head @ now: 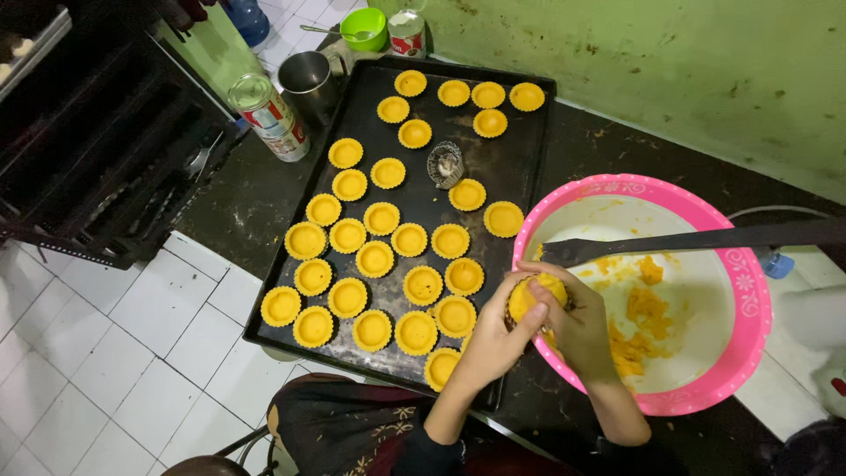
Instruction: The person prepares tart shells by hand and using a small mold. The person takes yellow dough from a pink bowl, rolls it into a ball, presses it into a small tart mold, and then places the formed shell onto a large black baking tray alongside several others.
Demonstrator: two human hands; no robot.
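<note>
Over the near rim of the bowl [749, 326], at the tray's right edge: left hand [493, 339] and right hand [577, 322] together, both curled close around one small mould [536, 295] filled with yellow dough. Left fingers cupped under and beside it, thumb on top; right fingers [551, 275] folded over the far side — pressing on the dough. Mould held above the bowl's edge, not set down.

In the pink bowl, white inside: scraps of yellow dough [639, 322], mostly toward the near side. Across its top, a dark spatula [687, 240], blade end near the hands, handle running off to the right.

On the black tray [507, 167]: many yellow tart shells [381, 219] in loose rows, plus one empty fluted metal mould [446, 164] among them. Beyond the tray's far-left corner — a tin [269, 115] lying tilted, a steel cup [308, 81], a green bowl [363, 28] with a spoon, another tin [406, 33]. Dark counter [617, 150] beneath, green wall behind, white floor tiles to the left.
</note>
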